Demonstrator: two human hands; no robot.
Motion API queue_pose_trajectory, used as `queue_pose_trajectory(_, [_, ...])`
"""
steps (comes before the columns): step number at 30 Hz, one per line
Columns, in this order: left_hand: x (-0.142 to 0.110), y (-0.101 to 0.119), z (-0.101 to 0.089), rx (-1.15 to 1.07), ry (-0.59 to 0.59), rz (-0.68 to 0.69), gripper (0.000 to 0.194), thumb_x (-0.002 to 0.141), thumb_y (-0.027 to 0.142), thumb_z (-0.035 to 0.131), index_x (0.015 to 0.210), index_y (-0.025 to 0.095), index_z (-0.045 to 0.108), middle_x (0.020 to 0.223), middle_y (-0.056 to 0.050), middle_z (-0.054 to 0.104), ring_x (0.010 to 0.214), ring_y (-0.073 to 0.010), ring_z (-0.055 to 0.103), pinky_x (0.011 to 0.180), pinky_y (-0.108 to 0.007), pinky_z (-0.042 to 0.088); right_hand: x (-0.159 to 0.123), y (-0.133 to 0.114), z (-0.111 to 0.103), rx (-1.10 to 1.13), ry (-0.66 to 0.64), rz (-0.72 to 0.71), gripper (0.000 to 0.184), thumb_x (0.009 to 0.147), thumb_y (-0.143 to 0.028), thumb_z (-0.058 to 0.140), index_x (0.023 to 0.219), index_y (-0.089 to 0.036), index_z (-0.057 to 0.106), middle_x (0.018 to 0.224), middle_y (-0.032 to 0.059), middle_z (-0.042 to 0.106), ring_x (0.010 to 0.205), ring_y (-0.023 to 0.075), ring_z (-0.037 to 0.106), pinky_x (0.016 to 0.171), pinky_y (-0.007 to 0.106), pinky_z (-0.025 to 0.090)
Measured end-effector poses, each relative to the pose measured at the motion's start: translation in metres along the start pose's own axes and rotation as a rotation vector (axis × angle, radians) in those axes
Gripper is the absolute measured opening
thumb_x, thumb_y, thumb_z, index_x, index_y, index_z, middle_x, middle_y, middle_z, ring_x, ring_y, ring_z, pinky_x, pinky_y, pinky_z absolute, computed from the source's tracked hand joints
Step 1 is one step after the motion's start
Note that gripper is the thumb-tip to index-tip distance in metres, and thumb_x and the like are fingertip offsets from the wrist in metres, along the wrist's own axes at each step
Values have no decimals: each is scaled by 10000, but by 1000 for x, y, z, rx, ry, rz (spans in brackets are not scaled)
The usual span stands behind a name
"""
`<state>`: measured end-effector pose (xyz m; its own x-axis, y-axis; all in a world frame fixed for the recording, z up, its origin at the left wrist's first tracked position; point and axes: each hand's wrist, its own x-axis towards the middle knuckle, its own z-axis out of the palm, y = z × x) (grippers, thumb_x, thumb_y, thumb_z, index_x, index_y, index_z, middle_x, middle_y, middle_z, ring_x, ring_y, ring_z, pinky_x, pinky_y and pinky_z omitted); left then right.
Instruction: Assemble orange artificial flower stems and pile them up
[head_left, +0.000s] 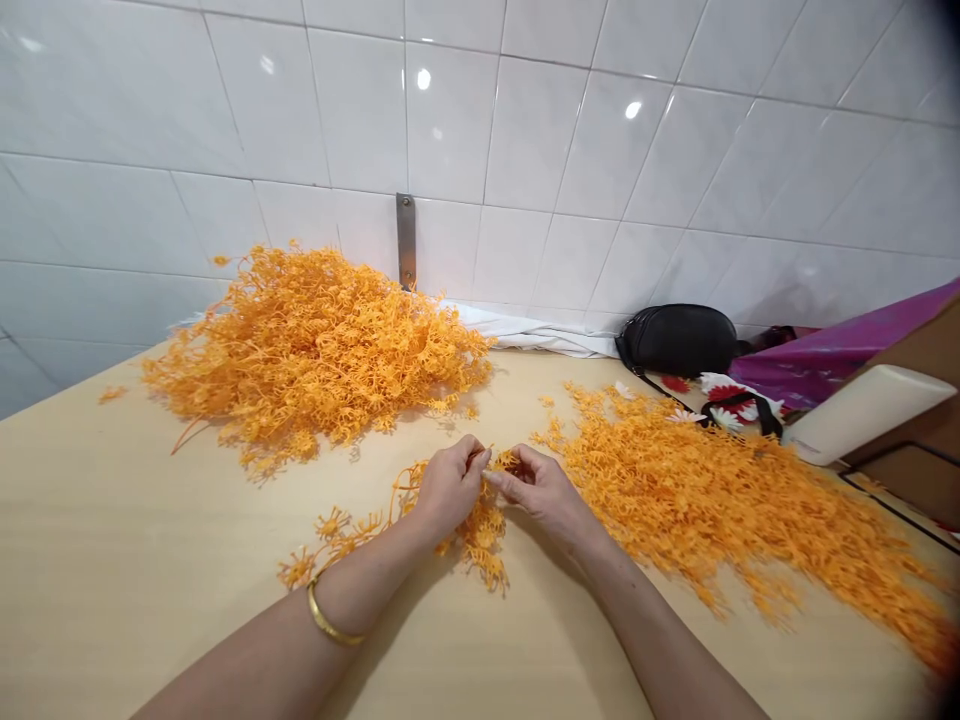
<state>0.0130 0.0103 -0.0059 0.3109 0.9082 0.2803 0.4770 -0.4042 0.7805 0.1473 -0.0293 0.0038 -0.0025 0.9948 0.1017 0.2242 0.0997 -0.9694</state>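
Near the middle of the table, my left hand (452,487) is closed on a bunch of orange artificial flower sprigs (486,535). Part of the bunch hangs below the fingers, and thin stems with small blossoms trail out to the left under the forearm. My right hand (541,492) meets the left one with thumb and fingers pinched at the same sprigs. The exact spot between the fingertips is partly hidden. A large heap of orange sprigs (315,350) lies behind on the left, and a loose spread of orange pieces (697,490) covers the table on the right.
A pale wooden table (97,560) meets a white tiled wall (450,120) with a metal bracket (406,240). At the back right are a black pouch (679,338), red and white flowers (727,400), purple plastic (832,345), a cream bottle (874,410) and a brown box (919,370).
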Motion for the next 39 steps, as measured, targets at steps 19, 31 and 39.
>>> queue_pose_trajectory(19, [5,4,-13,80,-56,116,340,846,372,256,721,184,510,626,-1,530,602,-133,480,572,-238,337,-42,-39,-62,-629,394,29,146,712,-332,508,740,-189,514,539,-24,449,505,129,414,486,244,284])
queue_pose_trajectory(31, [-16,76,-87,102,194,285,239,793,297,426,813,161,621,827,-44,621,825,-165,537,755,-271,386,-50,-36,-66,-1132,458,-209,222,804,-264,383,663,-187,535,668,48,536,640,175,506,588,286,341])
queue_pose_trajectory(39, [-80,0,-151,244,308,-122,294,758,399,449,789,161,619,854,-66,629,807,-185,550,735,-293,397,-1,-25,1,-849,72,-309,435,716,-434,521,1063,-172,514,983,104,577,871,219,522,652,281,368])
